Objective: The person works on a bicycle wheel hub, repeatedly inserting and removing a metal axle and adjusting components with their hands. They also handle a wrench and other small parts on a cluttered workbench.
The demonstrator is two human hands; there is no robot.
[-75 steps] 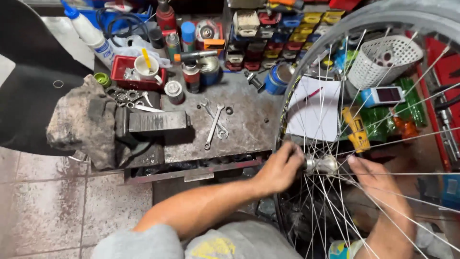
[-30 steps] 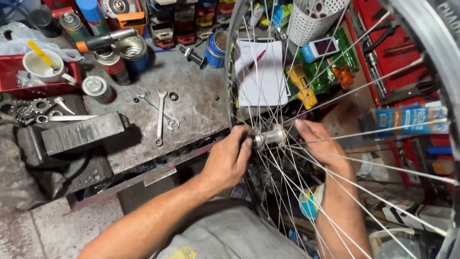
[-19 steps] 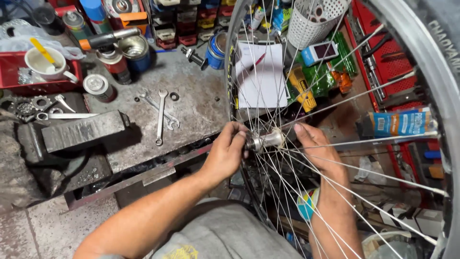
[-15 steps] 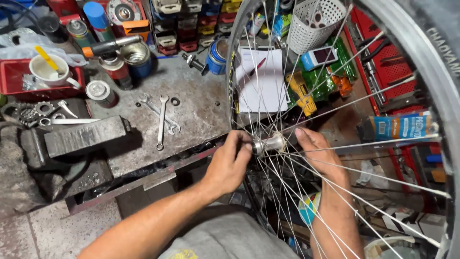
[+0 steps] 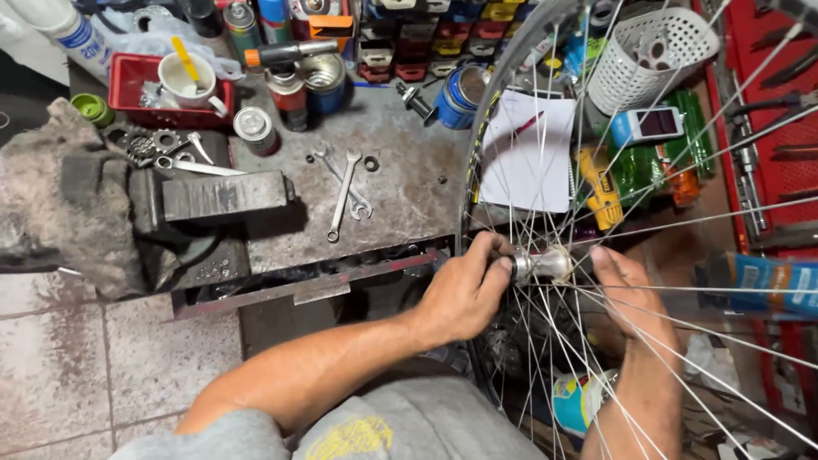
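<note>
single head-worn view, looking steeply down, close over the workbench (image 5: 400, 183) and wheel hub (image 5: 543, 263)

Shiny silver metal wheel hub (image 5: 545, 262), thin silver steel spokes (image 5: 673, 328), white perforated plastic basket (image 5: 652, 55), red plastic tray (image 5: 128, 81), white paper sheet (image 5: 530, 158), yellow-black hand tool (image 5: 601, 189), grey stained metal bench top (image 5: 400, 187), silver flat spanners (image 5: 342, 192), blue round tin (image 5: 458, 95)
</note>
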